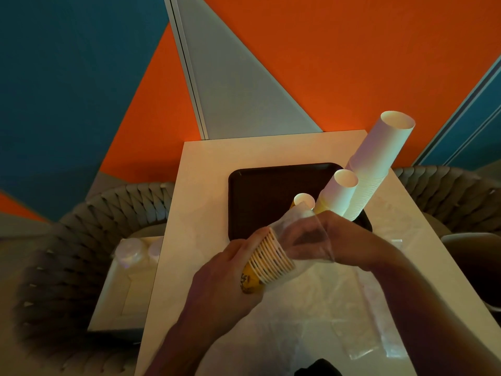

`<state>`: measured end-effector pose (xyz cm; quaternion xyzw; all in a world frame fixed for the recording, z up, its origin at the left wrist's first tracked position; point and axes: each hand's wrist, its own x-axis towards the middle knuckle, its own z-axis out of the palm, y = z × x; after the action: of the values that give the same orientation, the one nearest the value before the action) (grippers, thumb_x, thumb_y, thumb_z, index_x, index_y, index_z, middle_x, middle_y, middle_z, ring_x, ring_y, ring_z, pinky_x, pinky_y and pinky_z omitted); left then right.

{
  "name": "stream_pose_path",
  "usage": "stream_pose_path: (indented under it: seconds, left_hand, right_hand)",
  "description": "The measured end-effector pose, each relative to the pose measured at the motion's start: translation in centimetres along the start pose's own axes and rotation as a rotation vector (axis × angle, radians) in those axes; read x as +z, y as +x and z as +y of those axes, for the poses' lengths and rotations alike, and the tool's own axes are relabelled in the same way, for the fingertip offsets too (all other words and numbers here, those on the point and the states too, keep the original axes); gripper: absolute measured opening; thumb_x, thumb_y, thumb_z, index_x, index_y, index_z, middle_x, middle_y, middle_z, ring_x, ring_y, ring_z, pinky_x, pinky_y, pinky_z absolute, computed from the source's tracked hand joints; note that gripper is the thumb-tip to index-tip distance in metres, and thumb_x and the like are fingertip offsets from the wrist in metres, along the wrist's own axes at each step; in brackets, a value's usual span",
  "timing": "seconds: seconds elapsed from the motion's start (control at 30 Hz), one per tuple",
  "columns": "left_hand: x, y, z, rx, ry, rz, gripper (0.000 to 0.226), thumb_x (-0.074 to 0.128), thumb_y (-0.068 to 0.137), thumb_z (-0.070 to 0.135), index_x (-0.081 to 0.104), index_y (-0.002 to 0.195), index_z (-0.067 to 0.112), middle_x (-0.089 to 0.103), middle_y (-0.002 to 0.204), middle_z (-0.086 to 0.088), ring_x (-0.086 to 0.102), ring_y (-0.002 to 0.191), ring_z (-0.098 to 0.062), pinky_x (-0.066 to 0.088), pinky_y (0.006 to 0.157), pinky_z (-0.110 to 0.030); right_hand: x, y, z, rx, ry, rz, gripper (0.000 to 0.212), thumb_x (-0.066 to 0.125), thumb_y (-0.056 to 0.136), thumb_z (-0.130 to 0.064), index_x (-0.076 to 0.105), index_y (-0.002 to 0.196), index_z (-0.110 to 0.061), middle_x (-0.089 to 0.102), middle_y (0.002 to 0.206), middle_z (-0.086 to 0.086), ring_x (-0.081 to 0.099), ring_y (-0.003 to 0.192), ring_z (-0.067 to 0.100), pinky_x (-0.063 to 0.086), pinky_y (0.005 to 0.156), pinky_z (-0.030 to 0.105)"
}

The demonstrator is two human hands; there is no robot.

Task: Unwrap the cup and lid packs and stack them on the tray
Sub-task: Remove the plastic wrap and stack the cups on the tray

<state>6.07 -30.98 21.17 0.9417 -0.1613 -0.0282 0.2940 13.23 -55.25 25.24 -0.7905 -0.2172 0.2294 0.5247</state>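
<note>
My left hand (225,278) grips a short stack of yellow paper cups (268,263), rims pointing right, over the table's middle. Clear plastic wrap (303,234) still sleeves the stack's open end, and my right hand (344,237) holds that wrap from the right. Behind the hands a dark tray (260,191) carries three upright cup stacks: a tall white one (379,164), a medium one (339,194) and a short yellow one (303,200).
Empty clear wrappers (366,308) lie on the white table (200,185) near its front and right. A white box (127,280) with lid packs (130,253) sits on the woven chair at left. Another woven chair (447,191) stands at right. A dark object (317,369) shows at the bottom edge.
</note>
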Motion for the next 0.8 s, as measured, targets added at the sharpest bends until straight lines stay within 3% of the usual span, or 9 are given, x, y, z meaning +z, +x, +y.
stream_pose_path:
  seconds: [0.1, 0.27, 0.4, 0.47, 0.67, 0.73, 0.8]
  left_hand:
    - [0.0, 0.0, 0.0, -0.013, -0.005, 0.012, 0.100, 0.073, 0.084, 0.050, -0.007, 0.141, 0.065, 0.035, 0.140, 0.024, 0.042, 0.115, 0.005, 0.039, 0.085, -0.006]
    - [0.0, 0.0, 0.1, -0.030, -0.005, 0.019, 0.097, 0.071, 0.085, 0.050, -0.004, 0.145, 0.059, 0.035, 0.140, 0.024, 0.044, 0.115, 0.002, 0.049, 0.089, -0.016]
    - [0.0, 0.0, 0.3, -0.050, -0.006, 0.031, 0.096, 0.071, 0.085, 0.049, -0.007, 0.140, 0.063, 0.037, 0.137, 0.023, 0.047, 0.111, 0.001, 0.053, 0.088, -0.022]
    - [0.0, 0.0, 0.5, -0.051, -0.012, 0.034, 0.096, 0.071, 0.085, 0.048, -0.007, 0.138, 0.063, 0.038, 0.136, 0.024, 0.048, 0.109, 0.001, 0.053, 0.087, -0.022]
    - [-0.3, 0.0, 0.3, -0.063, -0.007, 0.060, 0.095, 0.072, 0.085, 0.046, -0.003, 0.141, 0.062, 0.039, 0.132, 0.026, 0.051, 0.104, 0.002, 0.048, 0.077, -0.012]
    - [-0.4, 0.0, 0.2, -0.065, -0.008, 0.062, 0.096, 0.072, 0.085, 0.046, -0.002, 0.142, 0.062, 0.039, 0.132, 0.026, 0.052, 0.103, 0.001, 0.048, 0.075, -0.012]
    - [-0.5, 0.1, 0.4, -0.064, -0.024, 0.057, 0.096, 0.073, 0.084, 0.044, -0.001, 0.143, 0.063, 0.039, 0.132, 0.026, 0.053, 0.102, 0.000, 0.051, 0.076, -0.015]
  right_hand:
    - [0.6, 0.1, 0.0, -0.022, 0.001, -0.014, 0.003, 0.081, 0.085, -0.023, 0.079, 0.086, -0.025, 0.076, 0.101, -0.002, 0.070, 0.103, 0.019, 0.059, 0.091, 0.050]
    - [1.2, 0.5, 0.2, -0.078, -0.040, 0.014, 0.007, 0.083, 0.083, -0.020, 0.079, 0.084, -0.015, 0.076, 0.099, 0.001, 0.070, 0.098, 0.019, 0.059, 0.085, 0.045]
    - [1.6, 0.8, 0.2, -0.165, -0.107, 0.025, 0.017, 0.082, 0.085, -0.015, 0.072, 0.074, -0.022, 0.071, 0.090, -0.002, 0.067, 0.089, 0.018, 0.056, 0.073, 0.034]
    - [1.7, 0.9, 0.4, -0.190, -0.123, 0.047, 0.017, 0.082, 0.084, -0.012, 0.071, 0.073, -0.019, 0.069, 0.088, 0.001, 0.065, 0.084, 0.017, 0.053, 0.071, 0.035]
    - [0.8, 0.4, 1.1, -0.136, 0.077, 0.163, 0.005, 0.077, 0.081, -0.027, 0.073, 0.078, -0.026, 0.069, 0.093, -0.009, 0.067, 0.090, 0.011, 0.056, 0.074, 0.033]
    - [0.4, 0.3, 1.5, -0.115, 0.107, 0.190, 0.020, 0.079, 0.077, -0.030, 0.071, 0.082, -0.013, 0.067, 0.104, -0.006, 0.067, 0.102, 0.017, 0.057, 0.080, 0.040]
    - [0.8, 0.3, 1.7, -0.083, 0.102, 0.164, 0.035, 0.088, 0.076, -0.027, 0.068, 0.099, -0.010, 0.064, 0.113, -0.006, 0.065, 0.111, 0.019, 0.059, 0.085, 0.041]
